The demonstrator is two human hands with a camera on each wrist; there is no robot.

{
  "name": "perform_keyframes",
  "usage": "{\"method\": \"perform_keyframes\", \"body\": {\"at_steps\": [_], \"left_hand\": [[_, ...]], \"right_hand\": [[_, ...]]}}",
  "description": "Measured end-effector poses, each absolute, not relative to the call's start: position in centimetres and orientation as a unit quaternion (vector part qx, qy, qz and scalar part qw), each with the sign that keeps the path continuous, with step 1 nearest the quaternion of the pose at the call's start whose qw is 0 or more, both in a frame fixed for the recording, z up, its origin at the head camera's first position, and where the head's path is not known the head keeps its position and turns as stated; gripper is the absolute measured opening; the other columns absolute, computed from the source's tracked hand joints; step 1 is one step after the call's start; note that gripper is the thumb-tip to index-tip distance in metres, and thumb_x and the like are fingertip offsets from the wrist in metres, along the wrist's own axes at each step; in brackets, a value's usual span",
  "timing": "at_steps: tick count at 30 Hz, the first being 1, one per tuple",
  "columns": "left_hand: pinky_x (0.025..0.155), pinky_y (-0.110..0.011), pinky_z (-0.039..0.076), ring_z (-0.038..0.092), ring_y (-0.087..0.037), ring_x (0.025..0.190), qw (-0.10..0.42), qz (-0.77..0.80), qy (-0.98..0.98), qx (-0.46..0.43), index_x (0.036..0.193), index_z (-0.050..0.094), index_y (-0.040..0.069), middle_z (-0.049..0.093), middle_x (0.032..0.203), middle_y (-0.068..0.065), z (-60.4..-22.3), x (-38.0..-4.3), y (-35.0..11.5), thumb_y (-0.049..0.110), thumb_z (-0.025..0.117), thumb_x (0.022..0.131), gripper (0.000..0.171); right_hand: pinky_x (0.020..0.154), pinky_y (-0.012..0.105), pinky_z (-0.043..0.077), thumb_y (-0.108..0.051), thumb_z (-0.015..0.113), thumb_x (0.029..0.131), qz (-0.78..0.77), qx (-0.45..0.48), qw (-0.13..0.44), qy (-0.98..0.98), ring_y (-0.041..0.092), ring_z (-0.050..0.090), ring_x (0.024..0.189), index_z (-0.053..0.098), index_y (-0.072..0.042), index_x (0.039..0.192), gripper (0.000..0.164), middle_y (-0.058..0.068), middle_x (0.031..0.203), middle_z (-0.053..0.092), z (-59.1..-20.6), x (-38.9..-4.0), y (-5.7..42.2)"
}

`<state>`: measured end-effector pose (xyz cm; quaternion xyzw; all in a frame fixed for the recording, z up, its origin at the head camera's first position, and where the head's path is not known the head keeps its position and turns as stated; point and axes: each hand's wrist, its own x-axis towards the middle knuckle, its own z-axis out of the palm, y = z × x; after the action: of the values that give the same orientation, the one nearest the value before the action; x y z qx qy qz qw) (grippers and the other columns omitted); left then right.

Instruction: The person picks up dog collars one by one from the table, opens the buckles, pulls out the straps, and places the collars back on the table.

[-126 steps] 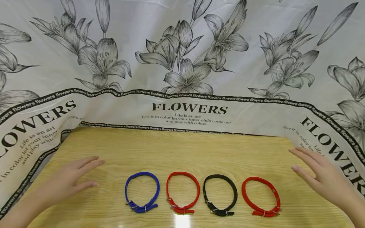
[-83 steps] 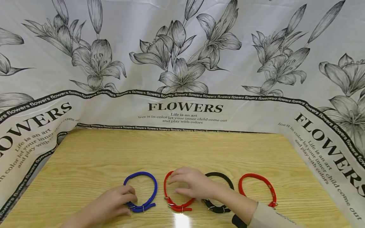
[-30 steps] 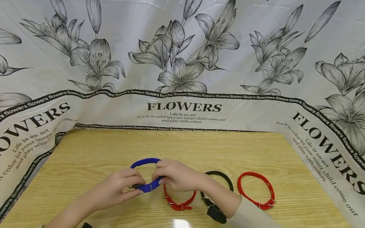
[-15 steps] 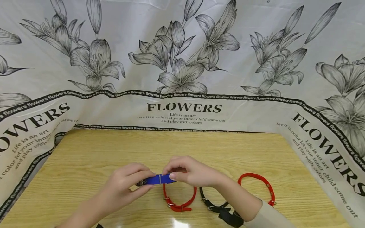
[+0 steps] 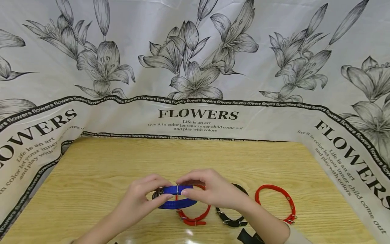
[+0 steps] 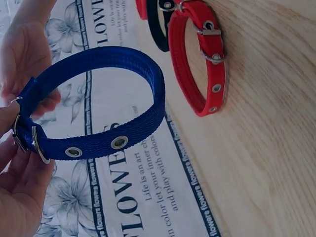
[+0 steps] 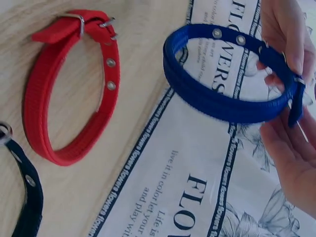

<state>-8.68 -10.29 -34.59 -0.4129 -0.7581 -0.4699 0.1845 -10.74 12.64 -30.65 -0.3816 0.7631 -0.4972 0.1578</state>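
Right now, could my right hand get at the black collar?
Probably not without letting go first: your right hand is pinching the blue collar. Otherwise the way looks fairly free, as the black collar lies close by on the table, with nothing seen resting on it.

The floral cloth (image 5: 195, 81) reads "FLOWERS" above "Life is an art".

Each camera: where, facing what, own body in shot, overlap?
Head: head-worn, facing forward and down at the table; left hand, right hand, forearms.
Left wrist: on that wrist, facing the blue collar; both hands, partly.
Right wrist: on that wrist, facing the blue collar too; both hands, partly.
Wrist views share the blue collar and cloth.
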Motion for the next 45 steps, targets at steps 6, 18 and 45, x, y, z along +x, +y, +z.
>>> {"method": "perform_keyframes", "body": {"at_steps": [6,18,45], "left_hand": [[0.063,-0.021,0.053,0.060,-0.011,0.077,0.185,-0.500,-0.744,-0.403,0.097,0.068,0.007,0.066,0.092,-0.004,-35.3,-8.8,-9.4,-0.004,0.074,0.075,0.026],[0.073,-0.027,0.055,0.062,-0.013,0.087,0.140,-0.548,-0.758,-0.324,0.102,0.067,0.007,0.063,0.096,-0.002,-35.3,-8.7,-8.5,0.002,0.068,0.083,0.019],[0.067,-0.024,0.054,0.058,-0.007,0.079,0.115,-0.509,-0.807,-0.277,0.092,0.064,0.010,0.061,0.087,0.007,-34.1,-8.7,-8.2,0.001,0.070,0.080,0.016]], "right_hand": [[0.081,0.027,0.052,-0.016,0.069,0.085,-0.517,-0.358,0.113,0.769,0.010,0.063,0.090,0.066,-0.003,0.108,0.027,0.005,0.102,0.067,-31.5,-10.3,11.8],[0.068,0.028,0.056,-0.019,0.078,0.077,-0.545,-0.260,0.079,0.793,0.013,0.066,0.079,0.069,-0.006,0.101,0.028,0.002,0.091,0.069,-32.0,-10.7,11.7],[0.067,0.032,0.056,-0.010,0.076,0.077,-0.635,-0.216,0.087,0.737,0.024,0.068,0.079,0.067,0.000,0.098,0.025,0.013,0.090,0.068,-32.8,-10.0,12.3]]}}
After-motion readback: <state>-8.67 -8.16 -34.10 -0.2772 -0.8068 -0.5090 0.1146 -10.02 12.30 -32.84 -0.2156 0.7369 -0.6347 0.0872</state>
